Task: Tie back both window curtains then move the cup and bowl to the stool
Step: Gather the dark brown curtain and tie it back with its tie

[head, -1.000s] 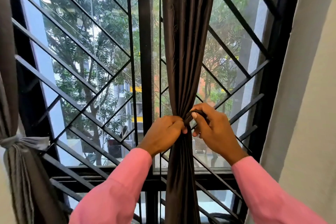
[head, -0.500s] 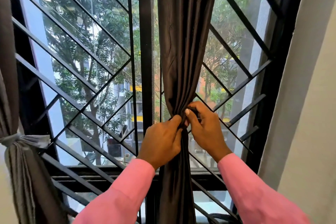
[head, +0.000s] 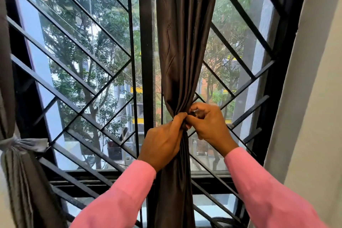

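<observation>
"What was behind the hands?"

"A window with a black grille point(head: 88, 87) of slanted bars. There were green trees point(head: 74, 24) past the glass and a pale wall point(head: 314, 98) on the right."

"And the curtain being handled?"

"The dark brown curtain point(head: 185, 42) hung down the middle of the window, just right of the centre post. It was drawn into a narrow bunch at its waist."

"The hands?"

"Both were at that waist, touching each other, in pink sleeves point(head: 120, 196). The left hand point(head: 162, 142) had its fingers curled round the bunched cloth from the left. The right hand point(head: 209, 126) was curled as well and pinched a small dark piece at the gather. I couldn't tell whether that was a tie band or a fold of the cloth."

"The other one?"

"The grey curtain point(head: 20, 181) stood at the far left edge. It was cinched by a pale grey tie point(head: 24, 144), whose loose end pointed toward the grille."
</observation>
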